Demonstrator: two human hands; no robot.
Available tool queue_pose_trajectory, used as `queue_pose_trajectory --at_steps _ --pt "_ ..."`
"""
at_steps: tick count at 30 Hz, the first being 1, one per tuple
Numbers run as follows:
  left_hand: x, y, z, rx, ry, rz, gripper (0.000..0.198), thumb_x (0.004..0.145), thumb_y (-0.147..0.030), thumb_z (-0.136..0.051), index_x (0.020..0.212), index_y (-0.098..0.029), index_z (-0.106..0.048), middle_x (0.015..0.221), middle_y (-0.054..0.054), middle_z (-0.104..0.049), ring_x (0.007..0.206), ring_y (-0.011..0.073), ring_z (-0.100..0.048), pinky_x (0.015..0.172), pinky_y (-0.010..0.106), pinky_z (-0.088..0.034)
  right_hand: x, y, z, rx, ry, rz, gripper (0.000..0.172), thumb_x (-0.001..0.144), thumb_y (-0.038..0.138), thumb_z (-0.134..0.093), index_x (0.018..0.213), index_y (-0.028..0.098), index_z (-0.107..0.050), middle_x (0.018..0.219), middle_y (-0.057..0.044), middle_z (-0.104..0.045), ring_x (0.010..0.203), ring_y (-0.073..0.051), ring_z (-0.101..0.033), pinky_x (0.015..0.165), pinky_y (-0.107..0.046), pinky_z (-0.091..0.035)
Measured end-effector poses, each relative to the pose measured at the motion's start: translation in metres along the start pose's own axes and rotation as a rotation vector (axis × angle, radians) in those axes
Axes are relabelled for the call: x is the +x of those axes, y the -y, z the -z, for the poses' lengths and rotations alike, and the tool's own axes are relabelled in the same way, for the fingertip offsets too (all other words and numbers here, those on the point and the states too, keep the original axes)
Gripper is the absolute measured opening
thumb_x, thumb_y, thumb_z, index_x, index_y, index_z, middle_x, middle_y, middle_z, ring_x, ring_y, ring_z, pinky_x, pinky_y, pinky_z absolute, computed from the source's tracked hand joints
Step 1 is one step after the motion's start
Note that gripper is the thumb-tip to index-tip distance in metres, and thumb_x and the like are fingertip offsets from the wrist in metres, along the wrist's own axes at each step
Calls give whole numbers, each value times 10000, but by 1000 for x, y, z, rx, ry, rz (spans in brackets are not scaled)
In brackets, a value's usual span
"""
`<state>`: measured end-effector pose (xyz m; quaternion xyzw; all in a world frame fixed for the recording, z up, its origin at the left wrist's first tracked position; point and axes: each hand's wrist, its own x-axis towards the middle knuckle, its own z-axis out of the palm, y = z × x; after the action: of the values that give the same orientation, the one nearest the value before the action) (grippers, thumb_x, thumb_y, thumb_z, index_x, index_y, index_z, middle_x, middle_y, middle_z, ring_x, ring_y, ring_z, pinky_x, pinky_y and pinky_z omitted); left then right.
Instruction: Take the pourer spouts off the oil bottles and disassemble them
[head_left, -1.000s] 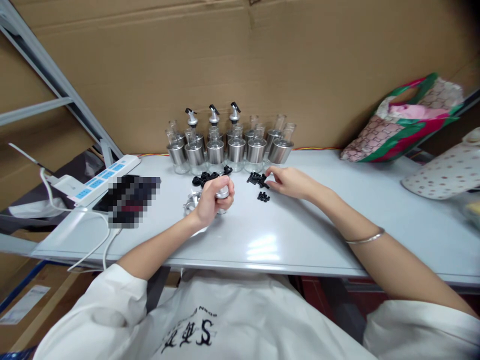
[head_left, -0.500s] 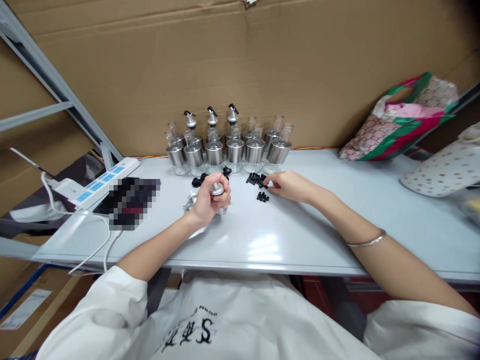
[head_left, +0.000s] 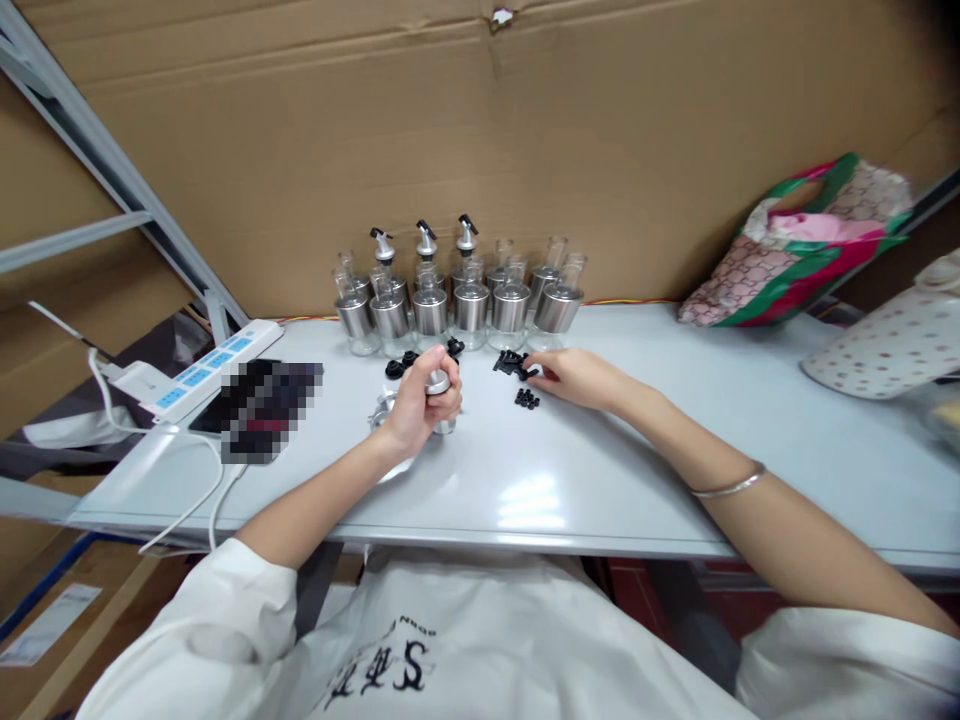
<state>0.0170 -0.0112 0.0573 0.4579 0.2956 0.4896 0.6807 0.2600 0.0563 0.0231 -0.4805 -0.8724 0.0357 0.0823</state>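
Observation:
My left hand (head_left: 421, 405) is closed around a silver metal pourer top (head_left: 437, 382), held above the table. More silver pieces (head_left: 382, 408) lie beside and partly behind that hand. With thumb and index finger, my right hand (head_left: 574, 378) pinches a small black lever (head_left: 529, 374) at the edge of a pile of black levers (head_left: 508, 360). Just in front of the pile sits a cluster of tiny black plugs (head_left: 527, 399). Black rubber stoppers (head_left: 394, 369) lie behind my left hand, some of them hidden by it.
Glass bottles with steel sleeves (head_left: 471, 305) stand in two rows at the back, three with pourers (head_left: 426, 238) on. A power strip (head_left: 217, 368) and a blurred-out dark device (head_left: 255, 410) lie left. On the right are a patterned bag (head_left: 795, 245) and a dotted white item (head_left: 885, 340).
My right fingers have closed on a black lever and drawn slightly off the pile. My left hand keeps its grip on the pourer top. The view has tilted a little.

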Motion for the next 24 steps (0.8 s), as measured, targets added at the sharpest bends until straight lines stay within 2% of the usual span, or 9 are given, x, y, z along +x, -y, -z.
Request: queue_pose_trajectory --at_steps 5,14,24 --pt "0 -1 -1 7 -12 -11 436 708 -566 -597 603 -174 -437 401 -116 -185 337 19 -147 368 144 -181 1 -4 -2 25 -12 49 249 861 193 -481 1055 182 -637 864 -77 -707 700 -200 -630 648 -287 -434" --pt "-1 0 0 20 -7 -10 437 705 -572 -601 607 -176 -443 404 -112 -201 349 23 -150 373 147 -171 1 -8 -4 26 -10 59 282 869 169 -447 1064 177 -650 946 -95 -710 795 -226 -650 711 -311 -459" --pt "1 1 1 1 -14 -16 487 709 -630 -600 636 -173 -446 417 -111 -225 346 19 -175 376 142 -189 3 -10 -7 -15 -80 104 297 857 163 -469 1107 170 -628 977 -104 -698 796 -224 -641 684 -301 -439"
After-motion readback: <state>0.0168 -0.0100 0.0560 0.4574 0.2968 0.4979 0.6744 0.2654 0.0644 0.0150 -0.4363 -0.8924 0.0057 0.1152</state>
